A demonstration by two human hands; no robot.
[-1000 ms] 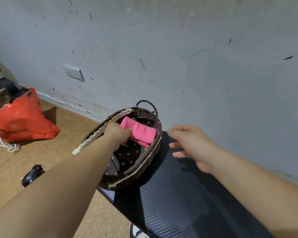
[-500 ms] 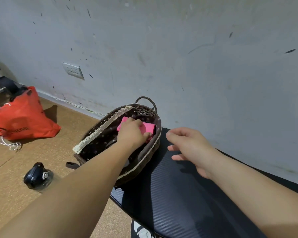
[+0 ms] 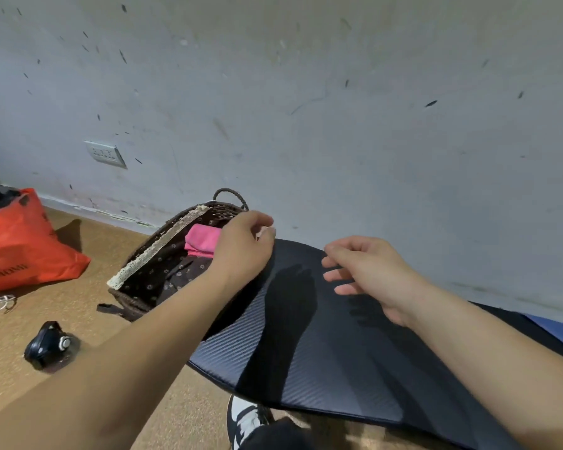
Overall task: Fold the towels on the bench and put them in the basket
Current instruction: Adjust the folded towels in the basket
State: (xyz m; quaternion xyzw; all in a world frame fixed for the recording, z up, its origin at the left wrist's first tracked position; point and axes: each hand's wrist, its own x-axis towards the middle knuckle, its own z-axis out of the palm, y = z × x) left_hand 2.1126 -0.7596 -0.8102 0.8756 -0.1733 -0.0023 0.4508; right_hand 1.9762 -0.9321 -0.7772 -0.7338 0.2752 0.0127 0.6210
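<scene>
A dark wicker basket [image 3: 163,235] with a lace-trimmed, flower-print lining stands at the left end of the black bench [image 3: 322,352]. A folded pink towel [image 3: 202,241] lies inside it at the far end. My left hand [image 3: 244,245] hovers over the basket's right rim beside the towel, its fingers loosely curled with nothing in them. Over the bench pad, my right hand [image 3: 368,271] hangs relaxed and empty. A strip of blue fabric [image 3: 559,332] shows at the right edge behind my right forearm, mostly hidden.
The grey wall runs close behind the bench and carries a socket plate [image 3: 106,154]. On the brown floor to the left are a red bag [image 3: 20,248] and a black bottle [image 3: 49,347]. A black-and-white shoe [image 3: 247,420] sits under the bench's front edge.
My left hand has let go of the pink towel and drawn back to the basket's right rim. The towel stays in the basket. My right hand has barely moved.
</scene>
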